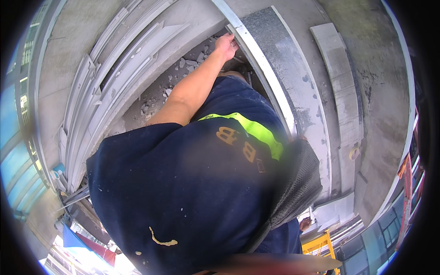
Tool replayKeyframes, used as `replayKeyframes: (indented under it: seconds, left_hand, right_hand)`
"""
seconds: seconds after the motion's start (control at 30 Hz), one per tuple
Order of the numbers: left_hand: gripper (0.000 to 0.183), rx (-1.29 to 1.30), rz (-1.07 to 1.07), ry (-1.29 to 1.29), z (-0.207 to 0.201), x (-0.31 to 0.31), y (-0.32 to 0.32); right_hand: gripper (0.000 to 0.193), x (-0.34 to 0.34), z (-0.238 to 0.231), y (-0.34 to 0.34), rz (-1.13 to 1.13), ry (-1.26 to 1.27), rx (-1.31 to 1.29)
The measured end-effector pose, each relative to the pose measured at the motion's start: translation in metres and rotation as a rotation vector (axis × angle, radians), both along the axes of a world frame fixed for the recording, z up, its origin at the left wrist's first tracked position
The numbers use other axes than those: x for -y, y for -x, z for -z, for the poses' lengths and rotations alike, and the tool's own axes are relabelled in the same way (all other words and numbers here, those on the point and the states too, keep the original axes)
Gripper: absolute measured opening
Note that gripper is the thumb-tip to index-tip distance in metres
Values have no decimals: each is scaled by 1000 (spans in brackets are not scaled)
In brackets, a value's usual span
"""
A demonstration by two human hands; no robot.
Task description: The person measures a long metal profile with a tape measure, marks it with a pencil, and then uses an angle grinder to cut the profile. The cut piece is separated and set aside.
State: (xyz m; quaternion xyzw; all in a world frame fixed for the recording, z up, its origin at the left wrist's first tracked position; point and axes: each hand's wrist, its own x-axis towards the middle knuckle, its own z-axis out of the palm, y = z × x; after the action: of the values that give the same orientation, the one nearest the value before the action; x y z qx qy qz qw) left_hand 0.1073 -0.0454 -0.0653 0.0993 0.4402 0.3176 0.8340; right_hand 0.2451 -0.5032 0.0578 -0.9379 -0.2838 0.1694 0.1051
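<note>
My left arm stretches toward the far side, and my left hand (226,47) is closed at the edge of a long, pale metal profile (263,68). The fingers curl against the profile near its far part, and some are hidden. From there the profile slants down to the right, past my dark blue shirt. At its near end a small patch of skin shows beside a grey mesh sleeve (298,183). That seems to be my right hand (301,138), but its fingers are hidden. Along the profile's right side lies a grey, speckled board (284,55).
Broken rubble (190,63) lies in the recess left of my legs. Long grey trim strips (107,75) are stacked at left. A narrow grey panel (337,68) lies at right. Yellow metal framing (321,245) and part of another hand (305,223), owner unclear, show at lower right.
</note>
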Motion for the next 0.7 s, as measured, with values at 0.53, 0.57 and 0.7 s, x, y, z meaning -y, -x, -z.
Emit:
replayKeyframes:
  seconds: [0.53,0.57,0.7]
  left_hand:
    - [23,-2,7,16,0,-2,2]
    - [23,-6,7,16,0,-2,2]
    - [23,-7,9,17,2,-3,2]
  right_hand:
    - [51,7,12,-8,-22,2,7]
    - [51,8,13,-9,-28,-2,10]
    - [51,12,16,-9,-46,-35,23]
